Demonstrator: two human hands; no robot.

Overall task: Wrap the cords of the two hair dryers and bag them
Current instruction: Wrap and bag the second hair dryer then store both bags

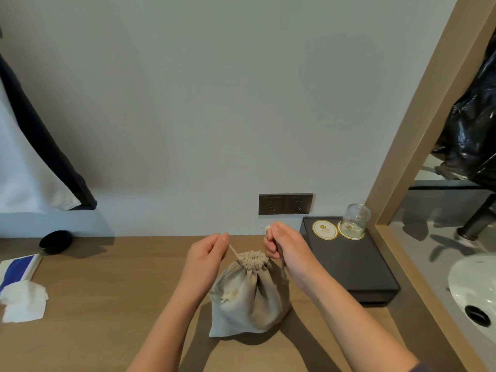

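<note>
Cloth bag (248,296) centre frame, mouth cinched, contents hidden, left hand (205,255) and right hand (284,244) each pinching a drawstring (233,250), upturned glass (355,220) on tray (357,267) at right

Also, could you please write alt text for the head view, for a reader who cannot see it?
The left hand and right hand each grip a drawstring of a beige cloth bag on a wooden counter, its mouth gathered shut. A dark tray with a glass sits to its right.

dim, soft even light; faint shadows under arms; wide-angle bending at edges; slight blur throughout.
</note>
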